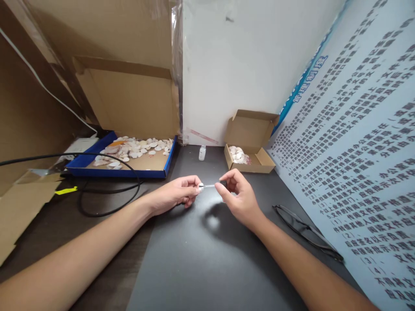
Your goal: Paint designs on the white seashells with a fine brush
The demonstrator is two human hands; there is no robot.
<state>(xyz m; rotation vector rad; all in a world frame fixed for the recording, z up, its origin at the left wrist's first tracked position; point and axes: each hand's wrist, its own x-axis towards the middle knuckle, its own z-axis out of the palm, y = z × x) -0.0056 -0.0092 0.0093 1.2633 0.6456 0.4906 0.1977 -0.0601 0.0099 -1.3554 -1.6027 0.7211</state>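
Head view: brush (209, 186) crosswise, tip leftward, right grip (219, 182) pinching black cap (223, 184), left grip (198, 187) pinching shell (201, 185).

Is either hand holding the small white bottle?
No, the bottle stands on the dark mat, beyond the left hand and the right hand.

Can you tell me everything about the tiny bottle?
The bottle is small and whitish, maybe glass or plastic. It has a round body, a narrower neck and a label too tiny to read. No cap shows on it. It stands upright on the dark mat, left of the small box, touching only the mat.
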